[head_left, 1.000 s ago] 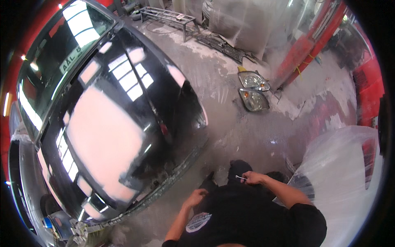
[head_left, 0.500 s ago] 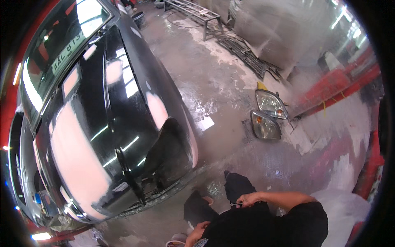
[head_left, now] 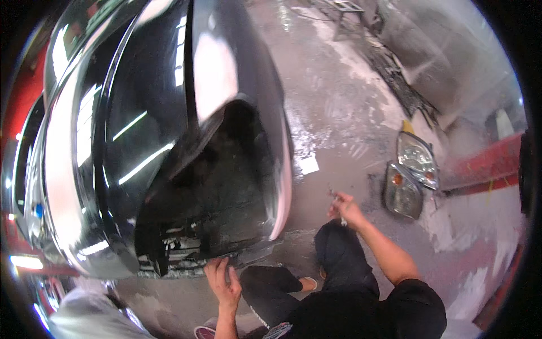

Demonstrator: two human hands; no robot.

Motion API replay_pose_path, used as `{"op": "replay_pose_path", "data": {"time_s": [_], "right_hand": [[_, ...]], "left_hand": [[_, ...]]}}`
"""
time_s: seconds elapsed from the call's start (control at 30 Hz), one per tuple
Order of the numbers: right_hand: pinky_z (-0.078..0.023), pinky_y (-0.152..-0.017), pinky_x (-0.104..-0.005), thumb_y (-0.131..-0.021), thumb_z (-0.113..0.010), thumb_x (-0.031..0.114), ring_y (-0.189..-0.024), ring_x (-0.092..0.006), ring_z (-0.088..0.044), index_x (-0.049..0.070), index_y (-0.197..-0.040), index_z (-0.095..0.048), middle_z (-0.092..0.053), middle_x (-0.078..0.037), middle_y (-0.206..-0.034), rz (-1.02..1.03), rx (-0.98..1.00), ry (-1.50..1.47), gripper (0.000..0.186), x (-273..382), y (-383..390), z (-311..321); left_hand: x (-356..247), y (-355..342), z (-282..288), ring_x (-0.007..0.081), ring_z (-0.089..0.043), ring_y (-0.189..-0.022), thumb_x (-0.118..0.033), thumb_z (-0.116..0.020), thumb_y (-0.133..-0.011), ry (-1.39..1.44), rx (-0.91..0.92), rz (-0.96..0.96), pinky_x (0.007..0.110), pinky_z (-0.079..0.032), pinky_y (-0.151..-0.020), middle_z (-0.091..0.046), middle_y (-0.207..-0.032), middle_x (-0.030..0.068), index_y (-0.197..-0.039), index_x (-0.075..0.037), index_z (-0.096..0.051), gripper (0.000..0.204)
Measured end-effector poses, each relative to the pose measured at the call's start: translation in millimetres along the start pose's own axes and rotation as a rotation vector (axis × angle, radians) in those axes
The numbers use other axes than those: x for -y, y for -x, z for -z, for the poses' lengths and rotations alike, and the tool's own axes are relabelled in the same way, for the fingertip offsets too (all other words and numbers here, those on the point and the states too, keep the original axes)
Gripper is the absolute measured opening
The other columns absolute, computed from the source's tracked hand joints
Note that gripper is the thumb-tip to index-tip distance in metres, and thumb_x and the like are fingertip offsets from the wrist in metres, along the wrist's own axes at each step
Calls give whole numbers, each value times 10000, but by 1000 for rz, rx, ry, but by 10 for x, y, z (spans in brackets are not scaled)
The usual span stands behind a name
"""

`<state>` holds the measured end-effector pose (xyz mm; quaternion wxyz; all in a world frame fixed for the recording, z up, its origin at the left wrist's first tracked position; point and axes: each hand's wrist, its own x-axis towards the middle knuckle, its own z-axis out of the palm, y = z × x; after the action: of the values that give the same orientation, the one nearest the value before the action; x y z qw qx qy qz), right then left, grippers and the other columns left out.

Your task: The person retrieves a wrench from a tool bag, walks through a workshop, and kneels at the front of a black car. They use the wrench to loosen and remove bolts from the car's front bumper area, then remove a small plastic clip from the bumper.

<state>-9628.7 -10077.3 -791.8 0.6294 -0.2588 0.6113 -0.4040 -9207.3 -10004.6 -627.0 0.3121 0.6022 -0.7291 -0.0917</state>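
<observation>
Both hands busy now: left hand (head_left: 223, 281) has come down to grip the car's (head_left: 169, 141) lower edge, right hand (head_left: 345, 208) closed around a small tool (head_left: 337, 199), held off beside the headlights (head_left: 411, 175)

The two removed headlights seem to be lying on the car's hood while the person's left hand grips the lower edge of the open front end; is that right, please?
Not quite. The head view shows the two headlights lying on the wet concrete floor, to the right of the black car, not on its hood. The rest holds: the left hand grips the lower edge of the open front end.
</observation>
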Motion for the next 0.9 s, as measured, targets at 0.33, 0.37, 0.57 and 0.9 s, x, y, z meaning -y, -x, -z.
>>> {"op": "replay_pose_path", "data": {"time_s": [0.33,0.37,0.57,0.9], "right_hand": [[-577,-688,-318,-1016,-549,94,-791,-185,-673,-17,-1492,-427,-673,-129,-980,575,119,-245,503,366,-333,-429],[-573,-689,-314,-1014,-553,83,-788,-179,-672,-9,-1483,-460,-673,-119,-962,763,139,-249,487,369,-301,-453],[-541,-678,-307,-988,-595,31,-756,-144,-668,46,-1433,-602,-678,-79,-850,1289,151,121,445,795,474,-712],[-561,-806,-467,-896,-639,87,-877,-401,-705,16,-1158,-707,-714,-203,-908,1927,75,744,280,2042,830,-2312]], "left_hand": [[540,270,-623,385,-630,-1030,-19,-612,-808,-198,-263,-250,493,-474,-947,-661,-1086,185,-1141,14,-677,341],[553,281,-653,380,-637,-1013,-36,-623,-793,-208,-297,-269,491,-473,-940,-664,-1062,174,-1137,10,-685,353],[574,370,-758,331,-631,-876,25,-641,-811,-140,-411,-282,442,-451,-811,-700,-952,131,-1044,-12,-698,243],[318,-267,-81,368,-673,-1014,23,-671,-881,-134,-640,-452,443,-523,-881,-715,-1062,179,-1114,-10,-723,240]]}}
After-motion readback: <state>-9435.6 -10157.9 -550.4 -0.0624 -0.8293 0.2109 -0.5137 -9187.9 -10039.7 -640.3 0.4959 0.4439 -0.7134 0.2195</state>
